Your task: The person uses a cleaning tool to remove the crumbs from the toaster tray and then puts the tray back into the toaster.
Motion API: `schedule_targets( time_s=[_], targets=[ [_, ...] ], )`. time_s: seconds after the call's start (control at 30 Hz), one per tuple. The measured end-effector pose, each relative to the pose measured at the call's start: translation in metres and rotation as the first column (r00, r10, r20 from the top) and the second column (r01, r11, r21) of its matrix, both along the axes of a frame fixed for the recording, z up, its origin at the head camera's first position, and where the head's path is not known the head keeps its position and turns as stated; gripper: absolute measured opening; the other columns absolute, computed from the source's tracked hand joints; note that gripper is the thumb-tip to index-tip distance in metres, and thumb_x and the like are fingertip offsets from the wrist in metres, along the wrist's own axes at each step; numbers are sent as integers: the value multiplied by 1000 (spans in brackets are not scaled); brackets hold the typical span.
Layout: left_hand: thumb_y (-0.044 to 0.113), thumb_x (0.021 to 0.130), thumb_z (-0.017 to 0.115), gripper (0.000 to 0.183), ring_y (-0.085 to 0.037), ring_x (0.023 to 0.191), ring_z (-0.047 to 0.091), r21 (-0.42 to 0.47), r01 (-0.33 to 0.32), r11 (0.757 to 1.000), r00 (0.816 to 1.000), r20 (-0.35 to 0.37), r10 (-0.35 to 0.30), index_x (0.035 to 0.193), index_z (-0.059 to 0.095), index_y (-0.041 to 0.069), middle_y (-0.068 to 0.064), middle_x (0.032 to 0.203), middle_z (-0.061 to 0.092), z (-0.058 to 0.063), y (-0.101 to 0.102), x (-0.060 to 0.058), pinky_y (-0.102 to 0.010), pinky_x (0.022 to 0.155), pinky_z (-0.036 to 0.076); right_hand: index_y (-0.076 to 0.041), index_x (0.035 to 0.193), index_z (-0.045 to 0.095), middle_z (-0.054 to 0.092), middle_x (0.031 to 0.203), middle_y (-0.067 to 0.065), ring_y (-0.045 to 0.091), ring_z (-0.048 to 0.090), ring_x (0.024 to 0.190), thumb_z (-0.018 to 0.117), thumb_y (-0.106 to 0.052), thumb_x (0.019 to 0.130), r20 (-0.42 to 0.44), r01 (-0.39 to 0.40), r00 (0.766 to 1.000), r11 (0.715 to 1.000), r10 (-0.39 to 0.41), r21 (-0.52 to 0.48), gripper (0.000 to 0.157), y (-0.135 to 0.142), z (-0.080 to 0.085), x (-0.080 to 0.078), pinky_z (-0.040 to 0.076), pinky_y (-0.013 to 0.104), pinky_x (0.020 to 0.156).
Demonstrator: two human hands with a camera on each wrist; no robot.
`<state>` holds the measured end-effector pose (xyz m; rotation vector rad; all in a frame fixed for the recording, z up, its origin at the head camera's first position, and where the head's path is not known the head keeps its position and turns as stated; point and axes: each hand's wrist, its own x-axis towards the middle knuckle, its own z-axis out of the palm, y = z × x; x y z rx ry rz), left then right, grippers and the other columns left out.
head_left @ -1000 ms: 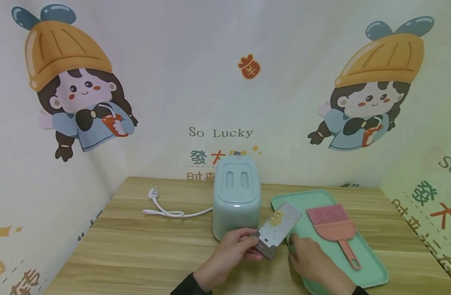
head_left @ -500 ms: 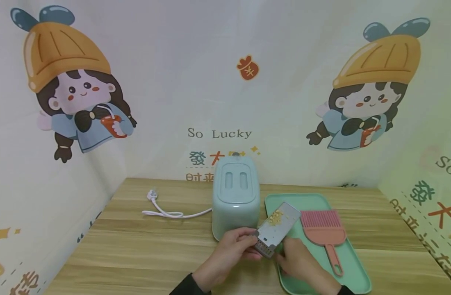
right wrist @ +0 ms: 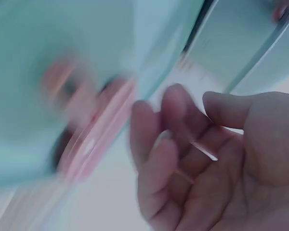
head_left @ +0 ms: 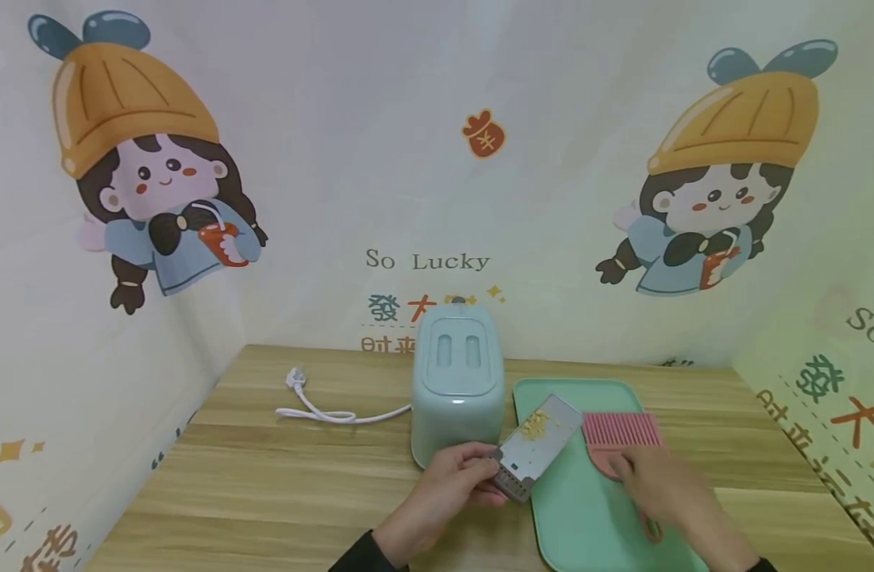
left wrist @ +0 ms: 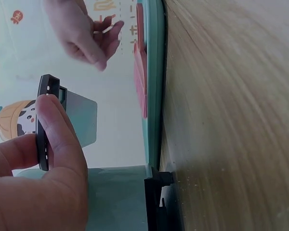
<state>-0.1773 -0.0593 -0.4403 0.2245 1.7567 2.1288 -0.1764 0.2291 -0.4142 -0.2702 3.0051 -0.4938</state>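
Note:
My left hand [head_left: 460,474] grips the dark end of a metal crumb tray [head_left: 547,437], thumb on one side and fingers on the other. Yellowish crumbs [head_left: 534,425] lie on its flat top. The crumb tray is held tilted over the left edge of a green serving tray [head_left: 580,516]. On the serving tray lies a pink brush [head_left: 622,430] with its bristles pointing away from me. My right hand [head_left: 662,485] is over the brush's handle, which it partly hides. In the right wrist view its fingers are loosely bent, with nothing between them and apart from the brush.
A pale green toaster [head_left: 457,421] stands just left of the serving tray, near my left hand. Its white cord [head_left: 337,415] and plug [head_left: 296,377] lie to the left on the wooden table [head_left: 265,492]. A printed cloth [head_left: 322,159] hangs behind.
The serving tray and brush first shifted left with my right hand at the tray's edge. My right hand then left that edge and moved right, over the brush. The left hand stayed nearly still.

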Motion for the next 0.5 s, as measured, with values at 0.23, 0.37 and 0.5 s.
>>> schedule_targets(
  time_s=[0.23,0.37,0.5],
  targets=[
    [12,94,57,32,-21,79,65,-12,3,1000,1000,-2,-3,122,54,-5,-13,97,68,-2,1,0,-30,72,57,-12,74,48,49,59,0,15,45,53,67,-29,87,68,84,994,996,-83,-9,29,31,-19,7,35,29,46],
    [12,95,56,32,-21,79,65,-24,2,1000,1000,-5,-2,122,54,-5,-13,96,68,-3,1,0,-30,71,57,-9,80,44,47,63,2,14,46,54,72,-16,82,49,66,997,995,-62,-73,29,30,-26,8,37,29,48],
    [11,94,56,32,-20,79,65,-24,8,1000,1000,-3,-9,122,54,-5,-13,97,68,-3,3,1,-29,72,57,-8,84,45,44,66,2,15,43,57,66,-10,83,-2,33,999,996,-33,-87,21,35,-11,5,36,30,48]
  ],
)
